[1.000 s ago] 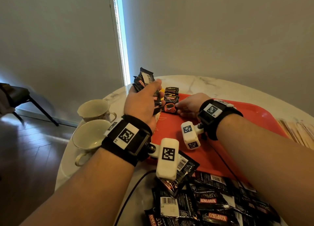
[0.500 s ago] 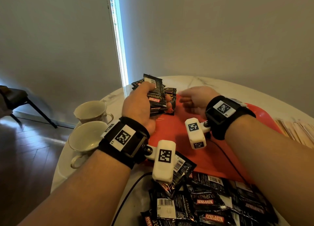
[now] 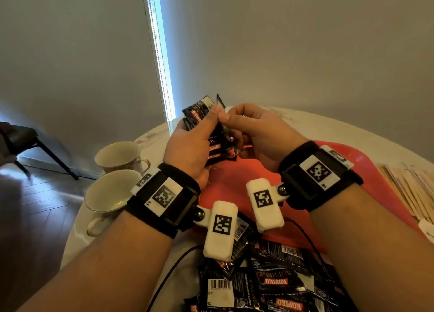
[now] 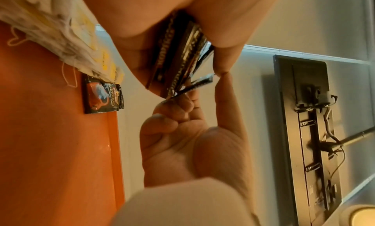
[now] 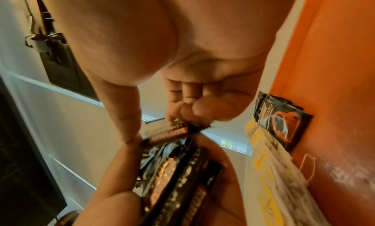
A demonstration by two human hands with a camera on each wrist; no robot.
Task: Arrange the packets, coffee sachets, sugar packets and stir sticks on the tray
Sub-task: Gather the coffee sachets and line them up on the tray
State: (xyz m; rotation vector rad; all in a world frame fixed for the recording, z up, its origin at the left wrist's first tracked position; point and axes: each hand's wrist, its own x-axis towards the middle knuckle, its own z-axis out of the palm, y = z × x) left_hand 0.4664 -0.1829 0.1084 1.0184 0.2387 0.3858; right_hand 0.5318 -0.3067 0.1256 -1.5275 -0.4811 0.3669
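Observation:
My left hand (image 3: 195, 138) grips a bundle of several black coffee sachets (image 3: 217, 147) above the far left end of the red tray (image 3: 237, 189). My right hand (image 3: 253, 133) pinches the top edge of one sachet (image 5: 172, 131) in that bundle. In the left wrist view the sachet edges (image 4: 182, 61) fan out between thumb and fingers. A small stack of coffee sachets (image 4: 102, 98) lies on the tray's far corner, beside white and yellow packets (image 5: 270, 173). A loose heap of coffee sachets (image 3: 270, 283) lies on the table near me.
Two empty cream cups (image 3: 112, 194) stand on the marble table (image 3: 305, 128) at the left. Wooden stir sticks (image 3: 408, 189) lie to the right of the tray. A black cable (image 3: 169, 271) runs across the table's near edge. A dark chair (image 3: 23, 138) stands at far left.
My left hand lifted the sachet bundle up off the tray. My right hand rose from the tray and came over to pinch the bundle's top.

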